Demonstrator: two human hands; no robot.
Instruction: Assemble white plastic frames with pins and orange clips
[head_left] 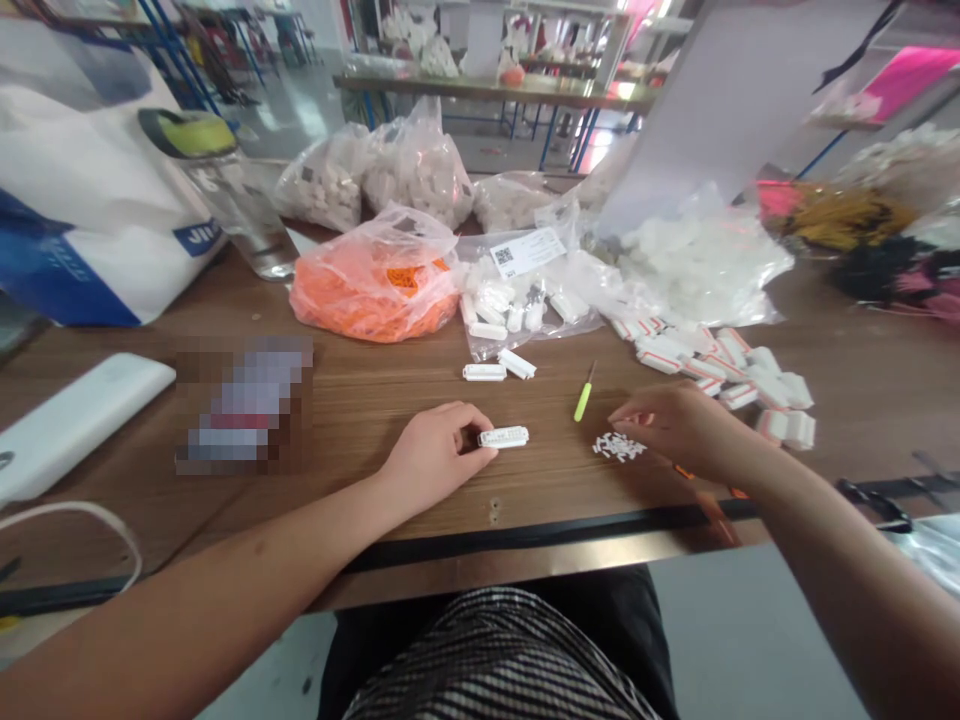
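The left hand point(435, 455) lies low on the bench point(352, 400), wrist down, its fingertips pinching the end of a white plastic block point(502, 436). The right hand point(686, 430) is well apart from it, palm down, with fingers curled together just above a small scatter of tiny white pieces point(619, 447). Whether those fingers hold one of the pieces is too small to tell.

A green-handled tool point(583, 392) lies between the hands, nearer the right. Beyond them, an orange plastic bag point(367, 285) sits full of orange parts, beside a clear bag point(525, 310) of white parts with a printed label point(527, 252). Two loose white blocks point(495, 367) lie just in front of the clear bag. Orange-striped white blocks point(712, 370) are heaped toward the right.

Bare wood runs between the hands and along the bench's near edge, which has a black strip point(525, 535).
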